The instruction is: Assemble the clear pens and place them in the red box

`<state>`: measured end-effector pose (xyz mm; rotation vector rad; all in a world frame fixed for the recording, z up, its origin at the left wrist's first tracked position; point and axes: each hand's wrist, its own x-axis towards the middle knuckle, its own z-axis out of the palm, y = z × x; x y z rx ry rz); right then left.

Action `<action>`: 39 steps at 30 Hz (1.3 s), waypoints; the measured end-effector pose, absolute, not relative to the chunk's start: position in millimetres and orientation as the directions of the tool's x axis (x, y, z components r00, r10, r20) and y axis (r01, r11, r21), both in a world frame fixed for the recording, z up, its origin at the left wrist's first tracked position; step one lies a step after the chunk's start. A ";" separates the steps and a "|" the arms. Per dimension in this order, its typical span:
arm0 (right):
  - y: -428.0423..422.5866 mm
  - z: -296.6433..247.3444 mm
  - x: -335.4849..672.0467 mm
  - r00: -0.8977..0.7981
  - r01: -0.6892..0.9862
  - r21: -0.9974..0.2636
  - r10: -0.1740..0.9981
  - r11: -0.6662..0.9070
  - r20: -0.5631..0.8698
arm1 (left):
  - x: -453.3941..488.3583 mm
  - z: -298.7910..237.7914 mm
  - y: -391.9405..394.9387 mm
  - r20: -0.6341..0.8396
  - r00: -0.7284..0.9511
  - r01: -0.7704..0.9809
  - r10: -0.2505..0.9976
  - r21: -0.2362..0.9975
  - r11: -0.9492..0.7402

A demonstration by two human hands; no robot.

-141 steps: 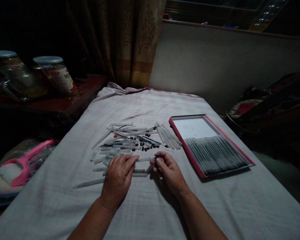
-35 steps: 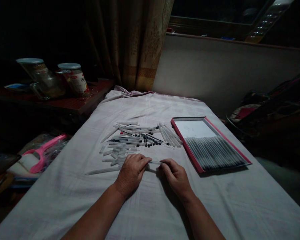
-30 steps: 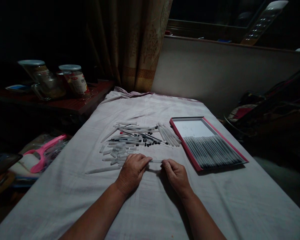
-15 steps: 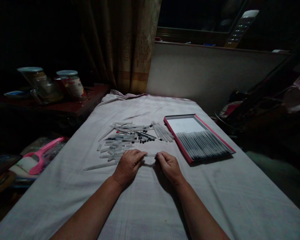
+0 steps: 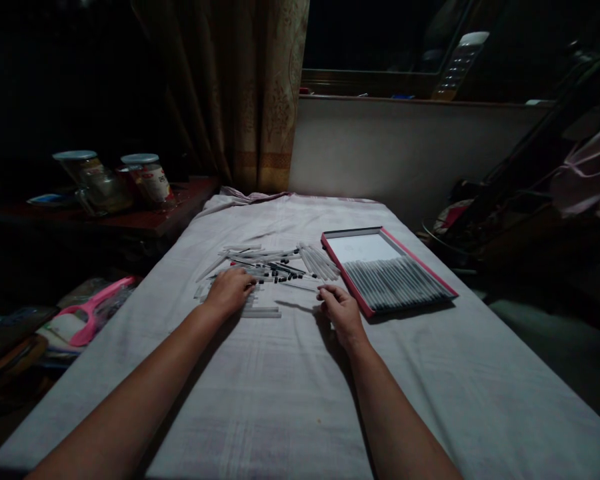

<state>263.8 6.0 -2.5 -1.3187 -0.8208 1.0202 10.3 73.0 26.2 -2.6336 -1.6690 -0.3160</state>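
Out over the cloth, my right hand (image 5: 342,315) pinches one end of a thin, pale pen (image 5: 300,287), which points left toward the loose parts. My left hand (image 5: 229,292) lies over the near left side of a pile of clear pen barrels (image 5: 265,255). Its fingers curl down among the pieces, and what they grip is hidden. Small black pen caps (image 5: 283,275) and dark refills lie in the middle of the pile. A shallow box (image 5: 370,310) with a red rim stands right of my right hand, holding a row of pens (image 5: 400,285).
A whitish sheet (image 5: 300,400) covers the table. On the left, a dark red side table (image 5: 180,207) bears jars (image 5: 153,179) and a glass jug. A pink plastic thing (image 5: 97,310) lies below it. Behind are a curtain (image 5: 260,100) and a sill with a bottle (image 5: 460,67).
My hands have parted. The left has let go of the pen and moved left and forward onto the pile; the right still holds the pen. The view has turned slightly right.
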 end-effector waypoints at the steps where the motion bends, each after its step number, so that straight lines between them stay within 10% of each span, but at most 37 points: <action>1: 5.8 -1.6 263.8 0.362 -0.133 -0.990 0.929 -0.037 -0.083 | 10.9 27.6 78.1 0.155 0.414 0.898 0.897 0.092 -0.431; 11: 4.1 5.9 263.3 0.359 -0.213 -0.977 0.929 -0.015 -0.093 | 24.7 39.3 62.6 0.195 0.463 0.859 0.865 0.141 -0.491; 20: 0.0 7.3 260.8 0.306 -0.116 -0.989 0.951 0.086 0.046 | 25.8 -0.6 4.7 0.406 0.350 0.660 0.844 0.532 -0.530; 39: -4.3 4.0 255.1 0.233 0.003 -1.000 0.972 0.022 0.022 | 25.9 -0.7 0.3 0.360 0.365 0.664 0.859 0.546 -0.511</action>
